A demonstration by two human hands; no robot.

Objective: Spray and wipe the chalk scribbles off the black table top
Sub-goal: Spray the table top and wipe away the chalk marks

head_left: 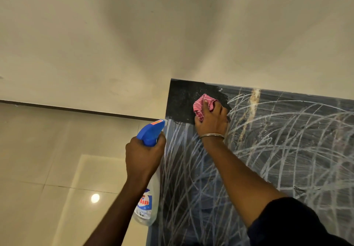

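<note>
Although one small patch (182, 100) at the 11 o'clock corner of the black table top (287, 92) is already wiped to clean dark stone, the task seems to me only at its beginning: the chalk scribbles (287, 140) cover nearly all the rest, from the near edge at 6 o'clock across to 3 o'clock, and a pale brownish streak (253, 100) crosses them near 1 o'clock, so much spraying and wiping is left, I judge. The left hand (143, 155), just outside the table's edge at 9 o'clock, has its fingers curled tight round the neck of the spray bottle (151, 132), whose blue head points toward 1 o'clock, at the table; whether a finger lies on the trigger I cannot tell. The right hand (210, 121), with a thin bangle (211, 136) on the wrist, is on the table toward 11 o'clock, at the right border of the clean patch; its fingers are bent and clamp the bunched pink cloth (203, 103), pressing it on the surface
</note>
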